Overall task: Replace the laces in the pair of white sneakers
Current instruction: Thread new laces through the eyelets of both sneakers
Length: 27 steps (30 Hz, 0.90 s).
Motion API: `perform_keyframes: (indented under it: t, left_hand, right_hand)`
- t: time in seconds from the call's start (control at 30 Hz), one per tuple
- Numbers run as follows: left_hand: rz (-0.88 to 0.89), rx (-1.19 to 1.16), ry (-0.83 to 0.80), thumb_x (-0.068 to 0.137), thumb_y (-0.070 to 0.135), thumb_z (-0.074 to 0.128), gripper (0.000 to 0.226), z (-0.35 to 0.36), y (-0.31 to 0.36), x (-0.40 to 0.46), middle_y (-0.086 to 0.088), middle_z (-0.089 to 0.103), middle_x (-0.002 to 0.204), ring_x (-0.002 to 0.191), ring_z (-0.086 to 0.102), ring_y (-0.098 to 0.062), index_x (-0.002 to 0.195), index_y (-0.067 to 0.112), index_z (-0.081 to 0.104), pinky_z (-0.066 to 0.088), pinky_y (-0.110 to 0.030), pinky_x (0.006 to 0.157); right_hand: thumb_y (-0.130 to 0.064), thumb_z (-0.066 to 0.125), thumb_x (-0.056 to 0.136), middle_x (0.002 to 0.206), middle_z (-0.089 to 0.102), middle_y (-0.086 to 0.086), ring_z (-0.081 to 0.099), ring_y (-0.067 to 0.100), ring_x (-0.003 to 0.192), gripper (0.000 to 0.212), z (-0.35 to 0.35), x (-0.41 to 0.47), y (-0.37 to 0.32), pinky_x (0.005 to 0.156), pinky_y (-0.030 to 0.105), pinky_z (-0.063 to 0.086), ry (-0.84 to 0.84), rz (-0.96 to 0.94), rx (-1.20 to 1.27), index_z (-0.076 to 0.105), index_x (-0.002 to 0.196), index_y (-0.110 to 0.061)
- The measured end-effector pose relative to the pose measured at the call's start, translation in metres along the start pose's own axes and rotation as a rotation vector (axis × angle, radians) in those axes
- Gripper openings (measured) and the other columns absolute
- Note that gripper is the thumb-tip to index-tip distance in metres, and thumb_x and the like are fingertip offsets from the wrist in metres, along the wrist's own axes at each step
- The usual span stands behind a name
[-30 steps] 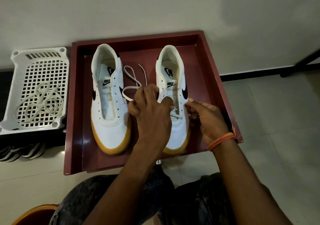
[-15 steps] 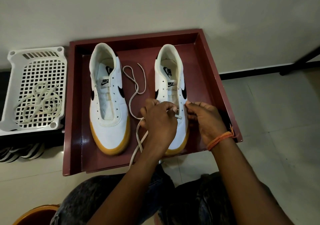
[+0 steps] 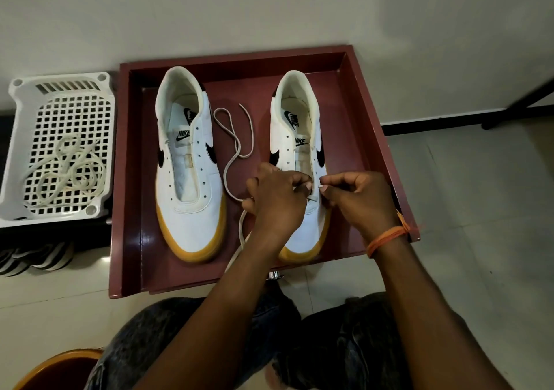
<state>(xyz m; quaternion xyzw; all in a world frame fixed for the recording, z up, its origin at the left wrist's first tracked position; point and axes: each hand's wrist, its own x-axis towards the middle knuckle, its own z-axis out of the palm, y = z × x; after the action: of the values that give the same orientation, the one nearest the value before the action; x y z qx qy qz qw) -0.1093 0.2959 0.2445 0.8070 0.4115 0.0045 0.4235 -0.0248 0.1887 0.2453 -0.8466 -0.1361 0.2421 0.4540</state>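
Note:
Two white sneakers with yellow soles stand side by side in a dark red tray (image 3: 129, 180), toes toward me. The left sneaker (image 3: 189, 165) has no lace. A white lace (image 3: 232, 150) curls between the shoes and runs under my left hand (image 3: 277, 199), which grips it over the lower eyelets of the right sneaker (image 3: 302, 138). My right hand (image 3: 359, 197) pinches the lace's tip at the right-side eyelets. My hands hide the front of that shoe's eyelet rows.
A white plastic basket (image 3: 21, 120) left of the tray holds a tangle of cream laces (image 3: 66, 174). A wall runs behind the tray. Dark sandals lie under the basket. My knees are at the bottom, with an orange bowl rim (image 3: 57, 365) at lower left.
My left hand slid down toward the toe, drawing the lace along so its loop stretched out between the shoes. My right hand shifted to pinch the lace tip at the eyelets.

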Motion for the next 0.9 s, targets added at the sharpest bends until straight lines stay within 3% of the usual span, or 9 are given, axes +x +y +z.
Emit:
perform_keyframes:
  t: [0.1,0.23,0.33,0.43,0.57,0.67,0.73,0.8,0.9]
  left_hand:
    - [0.025,0.018,-0.003,0.096,0.032,0.061,0.015,-0.001,-0.002,0.002,-0.002,0.045,0.124,0.121,0.036,-0.025,0.102,0.036,0.074,0.027,-0.03,0.095]
    - [0.066,0.136,0.034,0.098,0.033,0.058,0.015,-0.002,-0.002,0.001,0.0,0.045,0.116,0.116,0.037,-0.024,0.098,0.038,0.072,0.029,-0.038,0.092]
    - [0.065,0.186,0.005,0.098,0.038,0.056,0.015,-0.011,0.0,-0.002,0.006,0.037,0.109,0.11,0.029,-0.02,0.093,0.04,0.071,0.03,-0.044,0.092]
    - [0.075,0.173,-0.019,0.096,0.04,0.058,0.016,-0.017,0.0,-0.002,0.007,0.036,0.104,0.101,0.023,-0.016,0.084,0.041,0.068,0.033,-0.048,0.095]
    - [0.066,0.129,-0.042,0.096,0.041,0.058,0.018,-0.019,0.001,-0.002,0.006,0.038,0.105,0.102,0.023,-0.016,0.081,0.04,0.068,0.032,-0.046,0.095]
    - [0.068,0.077,-0.065,0.095,0.039,0.061,0.018,-0.021,-0.002,0.001,0.003,0.042,0.108,0.11,0.03,-0.021,0.078,0.041,0.067,0.032,-0.048,0.098]
    - [0.071,0.056,-0.073,0.093,0.039,0.062,0.021,-0.02,-0.006,0.003,0.002,0.046,0.108,0.114,0.034,-0.025,0.073,0.044,0.065,0.033,-0.051,0.1]
    - [0.077,0.049,-0.069,0.092,0.04,0.063,0.023,-0.018,-0.007,0.004,0.003,0.047,0.107,0.113,0.035,-0.025,0.07,0.045,0.064,0.032,-0.05,0.099]
    - [0.096,0.042,-0.056,0.092,0.041,0.064,0.025,-0.015,-0.011,0.007,0.004,0.047,0.105,0.112,0.036,-0.024,0.067,0.047,0.062,0.033,-0.048,0.097]
  right_hand:
    - [-0.01,0.078,0.078,0.076,0.074,-0.001,0.07,0.01,0.068,0.009,-0.003,-0.003,-0.004,0.069,0.026,0.059,0.005,-0.031,-0.02,0.079,0.086,-0.015]
    - [-0.015,0.079,0.079,0.072,0.072,-0.004,0.068,0.008,0.067,0.002,0.0,-0.005,-0.006,0.071,0.029,0.059,0.05,-0.152,-0.159,0.078,0.08,-0.014]
    - [-0.011,0.076,0.08,0.072,0.073,-0.001,0.071,0.015,0.068,0.005,-0.004,-0.003,-0.006,0.071,0.038,0.061,0.045,-0.085,-0.09,0.077,0.076,-0.015]
    - [-0.002,0.071,0.082,0.073,0.073,0.011,0.072,0.024,0.067,0.014,-0.021,0.0,-0.008,0.067,0.039,0.062,0.061,0.033,0.079,0.073,0.072,-0.011]
    - [0.004,0.061,0.086,0.068,0.065,0.021,0.069,0.022,0.056,0.014,-0.051,0.007,-0.008,0.06,0.036,0.059,0.391,0.1,0.426,0.064,0.074,-0.002]
    - [-0.003,0.055,0.085,0.057,0.062,0.012,0.065,0.022,0.045,0.01,-0.05,0.006,-0.009,0.05,0.036,0.056,0.642,-0.017,0.303,0.064,0.084,0.001]
    - [-0.004,0.055,0.084,0.059,0.065,0.009,0.066,0.022,0.046,0.011,-0.038,0.005,-0.013,0.048,0.033,0.055,0.55,-0.106,0.201,0.064,0.08,-0.009]
    - [-0.001,0.061,0.084,0.071,0.07,0.008,0.069,0.019,0.056,0.015,-0.023,0.003,-0.012,0.054,0.03,0.057,0.288,-0.152,0.07,0.067,0.081,-0.014]
    - [-0.006,0.069,0.083,0.084,0.071,-0.005,0.065,0.002,0.071,0.013,-0.009,-0.001,-0.005,0.065,0.009,0.051,0.007,-0.257,-0.246,0.075,0.089,-0.016]
